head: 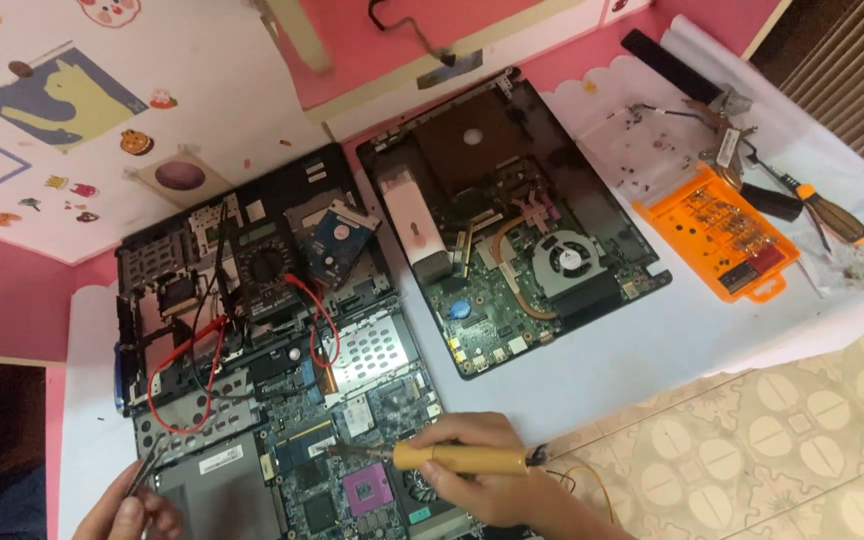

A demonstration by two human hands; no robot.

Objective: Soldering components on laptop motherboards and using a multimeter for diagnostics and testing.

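The orange plastic bit case (720,232) lies open at the right of the table, with rows of small driver bits seated in it. Just beyond it lie a black-and-orange-handled screwdriver (824,211) and loose metal parts.

The right hand (482,478) is clamped around the yellow-handled soldering iron (457,458), which lies nearly level with its tip pointing left over the blue-green bare motherboard of the near opened laptop (352,470). The left hand (127,510), at the bottom left corner, pinches a thin dark tool (148,468) whose kind cannot be told; its tip rests at the board's left edge.

A black multimeter (264,268) sits on the black laptop chassis (182,290) behind the board, and its red test leads (197,370) loop across the work area between the hands. A second opened laptop base with a round fan (512,235) lies to the right, well apart.

The table's front edge runs just right of the right hand; open cloth-covered surface (632,350) remains between the second laptop and that edge.
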